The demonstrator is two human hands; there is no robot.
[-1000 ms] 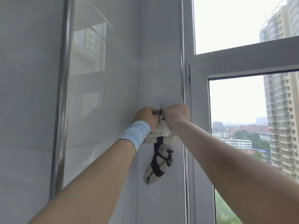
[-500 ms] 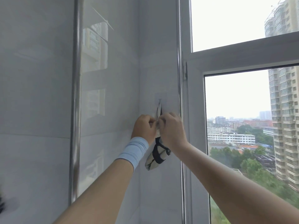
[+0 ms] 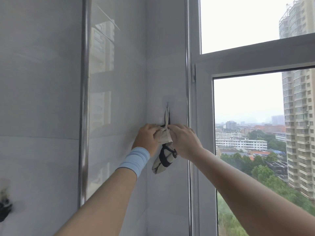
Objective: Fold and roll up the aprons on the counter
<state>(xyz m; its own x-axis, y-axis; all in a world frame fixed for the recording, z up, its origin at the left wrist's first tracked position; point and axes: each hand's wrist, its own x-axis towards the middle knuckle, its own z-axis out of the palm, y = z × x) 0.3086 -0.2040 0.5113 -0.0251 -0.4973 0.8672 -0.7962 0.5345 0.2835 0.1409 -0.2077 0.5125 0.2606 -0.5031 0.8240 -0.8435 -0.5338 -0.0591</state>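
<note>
Presently: rolled apron (image 3: 164,151) gripped in my left hand (image 3: 148,139), right hand (image 3: 185,142) grip unclear; seat loop (image 3: 167,116) fully on hook (image 3: 167,104) before release.

Rolled apron (image 3: 163,151), cream with black strap: top gripped by left hand (image 3: 147,138), right hand (image 3: 185,142) against it from the opposite side, hold unclear. Above the grip, strap loop (image 3: 167,116) rises to wall hook (image 3: 167,104); below, roll hangs slanted.

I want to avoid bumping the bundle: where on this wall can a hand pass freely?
Free: the tile between the steel pipe and the corner, and the strip under the rolled apron. Crowded: below the hook, where left hand and right hand hold it.
</note>
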